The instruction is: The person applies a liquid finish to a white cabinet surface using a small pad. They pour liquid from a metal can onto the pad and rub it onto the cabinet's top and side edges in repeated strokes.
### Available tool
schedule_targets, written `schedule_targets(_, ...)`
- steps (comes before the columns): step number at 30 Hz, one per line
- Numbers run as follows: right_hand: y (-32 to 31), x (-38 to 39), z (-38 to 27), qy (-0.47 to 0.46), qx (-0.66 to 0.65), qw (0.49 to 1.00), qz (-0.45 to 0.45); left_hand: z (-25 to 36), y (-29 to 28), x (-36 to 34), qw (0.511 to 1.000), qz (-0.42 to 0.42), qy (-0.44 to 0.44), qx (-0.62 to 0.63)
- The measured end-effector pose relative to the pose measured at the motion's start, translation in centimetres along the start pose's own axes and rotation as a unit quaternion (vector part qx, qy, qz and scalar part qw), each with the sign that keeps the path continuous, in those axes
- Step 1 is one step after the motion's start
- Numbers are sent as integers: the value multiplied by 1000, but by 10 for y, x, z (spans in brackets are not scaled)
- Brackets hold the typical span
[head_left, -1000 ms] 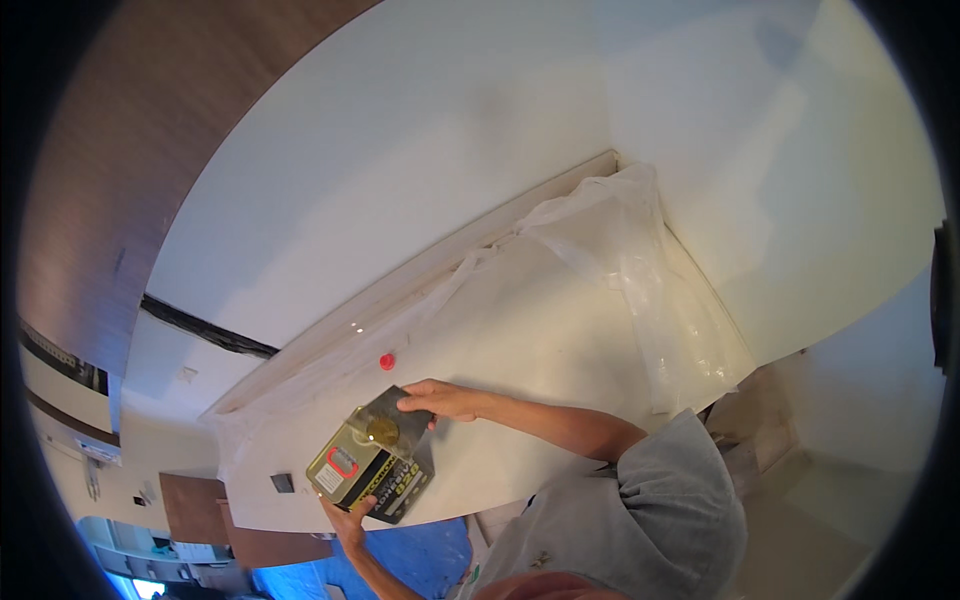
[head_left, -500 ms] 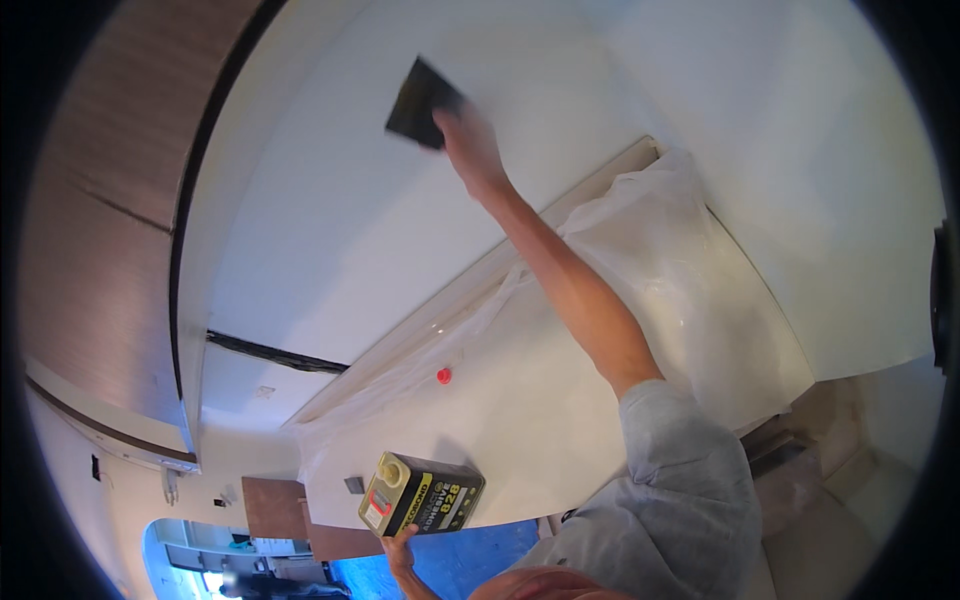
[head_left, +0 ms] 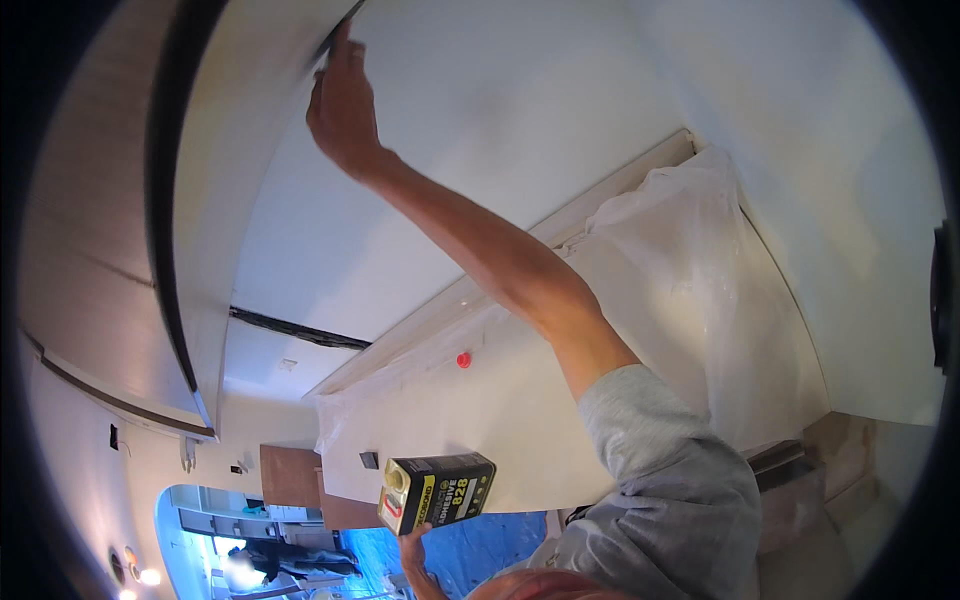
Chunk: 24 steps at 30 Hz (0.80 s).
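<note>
My right arm reaches up and across to the upper left. My right hand (head_left: 345, 115) grips a dark flat spreader (head_left: 350, 14), seen nearly edge-on against the white panel (head_left: 480, 110), close to the joint with the pale strip at left; part of it is hidden by the fingers. Low in the picture, my left hand (head_left: 414, 540) holds a rectangular black and yellow glue can (head_left: 438, 492) by its lower end. The can's round mouth shows uncapped. A red cap (head_left: 463, 360) lies on the pale counter (head_left: 540, 410).
Thin clear plastic sheeting (head_left: 670, 215) drapes the counter's edge. A small dark block (head_left: 369, 460) is near the can. Wood-grain cabinets (head_left: 90, 220) run along the left. Beyond, a person (head_left: 300, 560) is near a blue floor covering (head_left: 500, 540).
My right hand has swept the spreader up and left across the white panel, turning it from flat-on to edge-on. The can stays in my left hand, shifted slightly in view.
</note>
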State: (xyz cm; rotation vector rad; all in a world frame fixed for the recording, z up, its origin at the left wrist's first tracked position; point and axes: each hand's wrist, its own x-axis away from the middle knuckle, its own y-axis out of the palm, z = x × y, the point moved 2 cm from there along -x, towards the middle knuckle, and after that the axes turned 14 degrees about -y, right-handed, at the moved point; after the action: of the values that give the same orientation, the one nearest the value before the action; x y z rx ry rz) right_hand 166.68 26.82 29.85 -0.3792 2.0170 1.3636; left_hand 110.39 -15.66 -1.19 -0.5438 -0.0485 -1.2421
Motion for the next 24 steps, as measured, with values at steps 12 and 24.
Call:
schedule_targets(12,-63,-7,56,197,-119,972,51,-12,-7,-2,999,-6,-31,43)
schedule_targets(24,-92,-47,27,213,-244,942,87,-21,-14,-6,998,3,-20,59)
